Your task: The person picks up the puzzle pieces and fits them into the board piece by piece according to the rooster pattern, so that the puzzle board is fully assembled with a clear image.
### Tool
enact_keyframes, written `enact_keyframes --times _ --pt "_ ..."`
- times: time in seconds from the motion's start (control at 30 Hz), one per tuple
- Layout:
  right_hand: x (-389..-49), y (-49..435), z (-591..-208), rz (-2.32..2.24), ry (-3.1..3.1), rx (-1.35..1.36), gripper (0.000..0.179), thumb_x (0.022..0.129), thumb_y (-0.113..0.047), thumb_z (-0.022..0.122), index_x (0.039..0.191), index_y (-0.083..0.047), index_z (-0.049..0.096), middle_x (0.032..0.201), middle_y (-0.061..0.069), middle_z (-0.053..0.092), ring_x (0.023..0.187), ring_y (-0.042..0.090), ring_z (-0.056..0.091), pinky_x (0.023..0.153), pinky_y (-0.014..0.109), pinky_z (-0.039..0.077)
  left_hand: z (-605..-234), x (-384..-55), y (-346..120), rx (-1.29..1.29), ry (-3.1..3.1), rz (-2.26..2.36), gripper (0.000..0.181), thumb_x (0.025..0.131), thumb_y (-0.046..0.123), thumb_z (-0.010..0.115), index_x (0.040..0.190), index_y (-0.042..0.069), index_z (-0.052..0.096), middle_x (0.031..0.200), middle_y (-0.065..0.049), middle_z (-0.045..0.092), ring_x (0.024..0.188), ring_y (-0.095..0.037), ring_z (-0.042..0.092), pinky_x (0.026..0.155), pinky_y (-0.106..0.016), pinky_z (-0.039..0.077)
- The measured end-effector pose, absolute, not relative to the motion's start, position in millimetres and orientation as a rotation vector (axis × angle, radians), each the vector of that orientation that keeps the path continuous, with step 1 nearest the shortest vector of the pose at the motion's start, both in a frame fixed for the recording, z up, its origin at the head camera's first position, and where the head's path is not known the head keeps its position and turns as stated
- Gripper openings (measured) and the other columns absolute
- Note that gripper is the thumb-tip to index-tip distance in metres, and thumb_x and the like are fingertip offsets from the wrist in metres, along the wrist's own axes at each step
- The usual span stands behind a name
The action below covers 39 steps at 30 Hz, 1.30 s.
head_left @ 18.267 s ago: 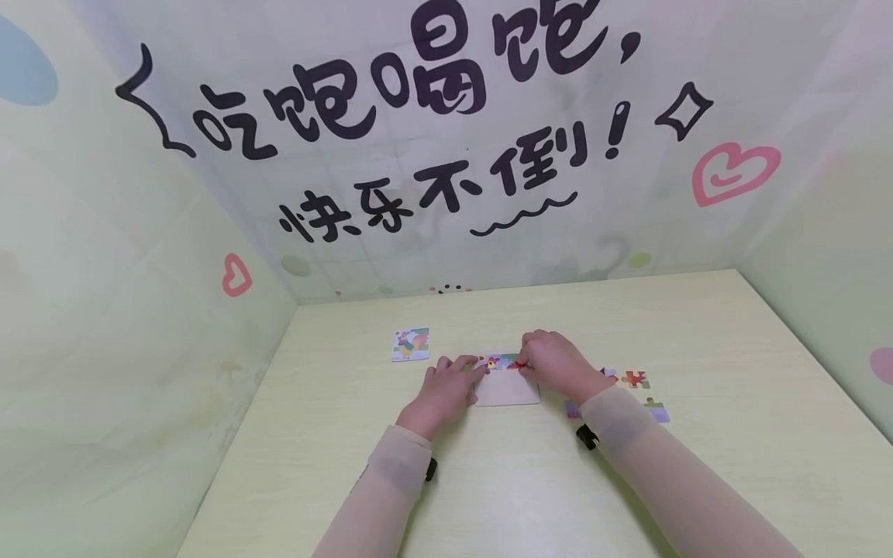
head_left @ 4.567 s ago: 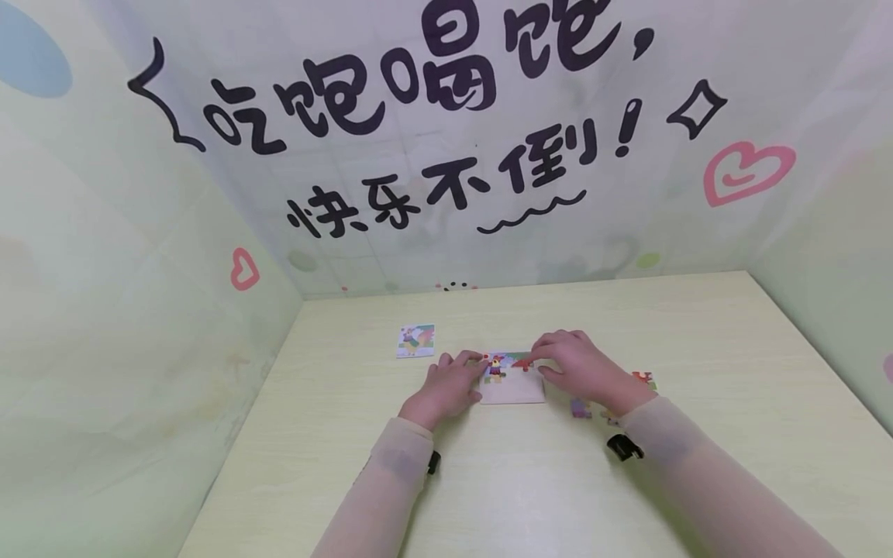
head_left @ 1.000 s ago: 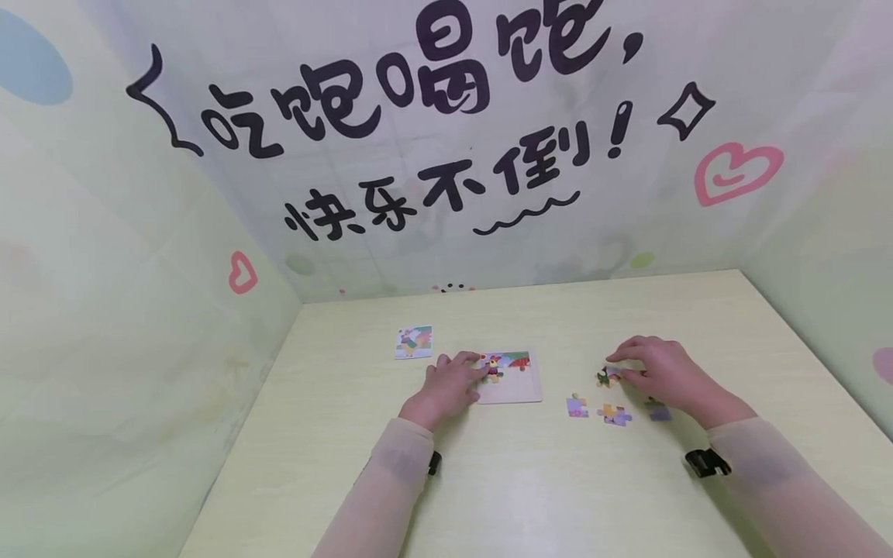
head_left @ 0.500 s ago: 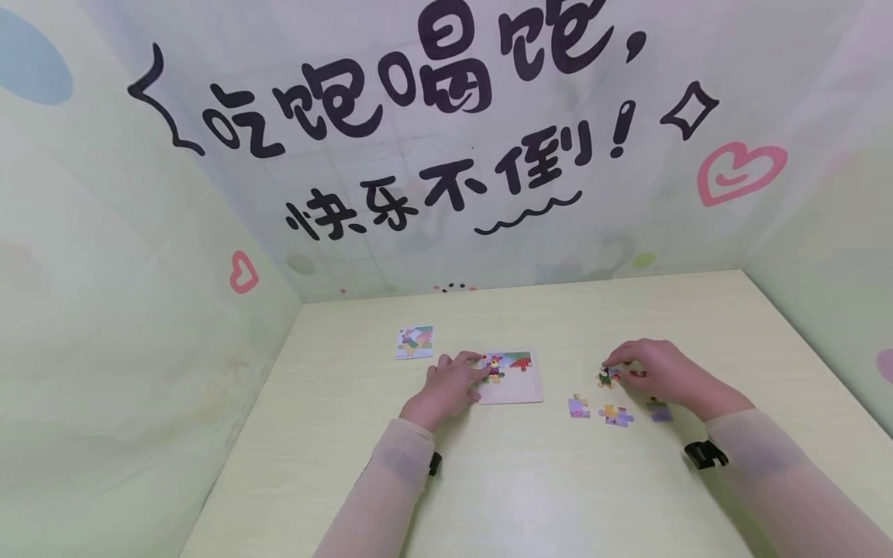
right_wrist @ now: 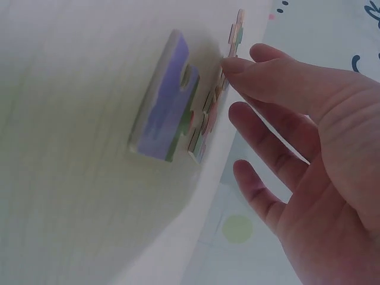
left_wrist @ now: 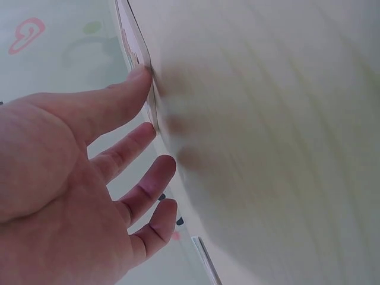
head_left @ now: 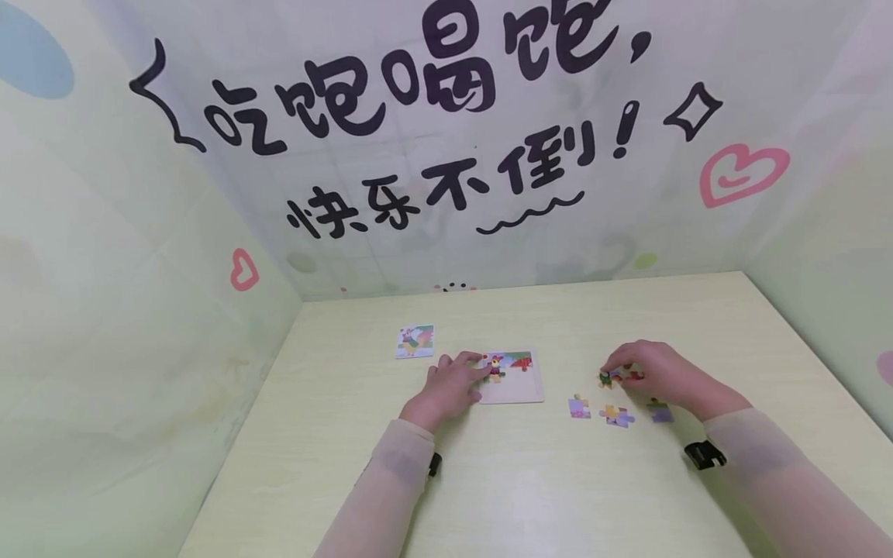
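My left hand (head_left: pixel 449 389) rests at the left edge of the puzzle board (head_left: pixel 515 390), fingers loosely extended and the index finger over the board. In the left wrist view, the thumb of the left hand (left_wrist: pixel 89 160) touches the board's edge (left_wrist: pixel 142 41). Joined puzzle pieces (head_left: pixel 497 366) fill the board's top and upper left; the rest is bare. To the right, my right hand (head_left: pixel 663 377) pinches a green and dark puzzle piece (head_left: pixel 605 379) at table level. A red puzzle piece (head_left: pixel 636 375) shows under that hand, partly hidden.
Loose puzzle pieces lie nearer on the table: a purple and yellow one (head_left: pixel 578 406), a yellow and lilac one (head_left: pixel 617 416) and a purple one with green (head_left: pixel 659 411). A picture card (head_left: pixel 415 341) lies behind the left hand. Printed cloth walls (head_left: pixel 391 263) enclose the table.
Over the seconds shown, pieces joined the board's left side. The right hand moved from the board to the loose pieces, its fingertips now closing in on one. The left hand stays at the board.
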State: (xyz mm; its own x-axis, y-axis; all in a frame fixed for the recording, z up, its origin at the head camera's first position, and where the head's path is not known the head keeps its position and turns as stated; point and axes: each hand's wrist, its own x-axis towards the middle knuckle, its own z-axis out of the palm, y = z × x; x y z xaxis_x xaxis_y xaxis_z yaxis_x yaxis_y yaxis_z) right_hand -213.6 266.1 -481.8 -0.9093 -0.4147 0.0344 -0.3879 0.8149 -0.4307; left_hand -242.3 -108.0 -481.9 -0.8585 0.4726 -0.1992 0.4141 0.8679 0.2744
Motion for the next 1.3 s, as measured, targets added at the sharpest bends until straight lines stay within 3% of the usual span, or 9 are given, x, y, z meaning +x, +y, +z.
enact_keyframes --times 0.5,0.67,0.9,1.3 --pt "-213 264 -485 -0.606 3.041 -0.644 0.025 0.084 -0.007 0.084 0.106 -0.017 0.082 0.104 -0.003 0.075 0.089 0.017 0.067 0.077 0.036 0.057 -484 -242 -108 0.667 2.785 0.307 0.058 0.099 0.024 0.069 0.154 0.032 0.049 0.166 0.006 0.036 0.127 -0.027 0.043 0.103 -0.046 0.038" --pt "-212 262 -486 -0.63 3.032 -0.558 0.02 0.087 -0.013 0.082 0.106 -0.017 0.082 0.102 -0.004 0.075 0.076 0.008 0.058 0.07 0.03 0.052 -484 -242 -108 0.665 2.784 0.303 0.058 0.1 0.025 0.068 0.154 0.032 0.049 0.166 0.007 0.036 0.124 -0.025 0.042 0.101 -0.044 0.038" --pt "-208 257 -482 -0.615 2.993 -0.479 0.027 0.085 -0.024 0.084 0.111 -0.015 0.08 0.098 -0.005 0.071 0.072 0.008 0.052 0.067 0.028 0.046 -484 -242 -107 0.68 2.793 0.277 0.058 0.1 0.025 0.068 0.154 0.032 0.049 0.166 0.007 0.036 0.123 -0.026 0.042 0.099 -0.044 0.038" --pt "-207 254 -482 -0.611 3.018 -0.561 0.022 0.086 -0.01 0.076 0.107 -0.015 0.081 0.095 -0.006 0.072 0.072 0.006 0.052 0.068 0.028 0.046 -484 -242 -109 0.704 2.802 0.282 0.058 0.099 0.025 0.07 0.153 0.032 0.05 0.165 0.006 0.038 0.126 -0.027 0.043 0.097 -0.042 0.039"
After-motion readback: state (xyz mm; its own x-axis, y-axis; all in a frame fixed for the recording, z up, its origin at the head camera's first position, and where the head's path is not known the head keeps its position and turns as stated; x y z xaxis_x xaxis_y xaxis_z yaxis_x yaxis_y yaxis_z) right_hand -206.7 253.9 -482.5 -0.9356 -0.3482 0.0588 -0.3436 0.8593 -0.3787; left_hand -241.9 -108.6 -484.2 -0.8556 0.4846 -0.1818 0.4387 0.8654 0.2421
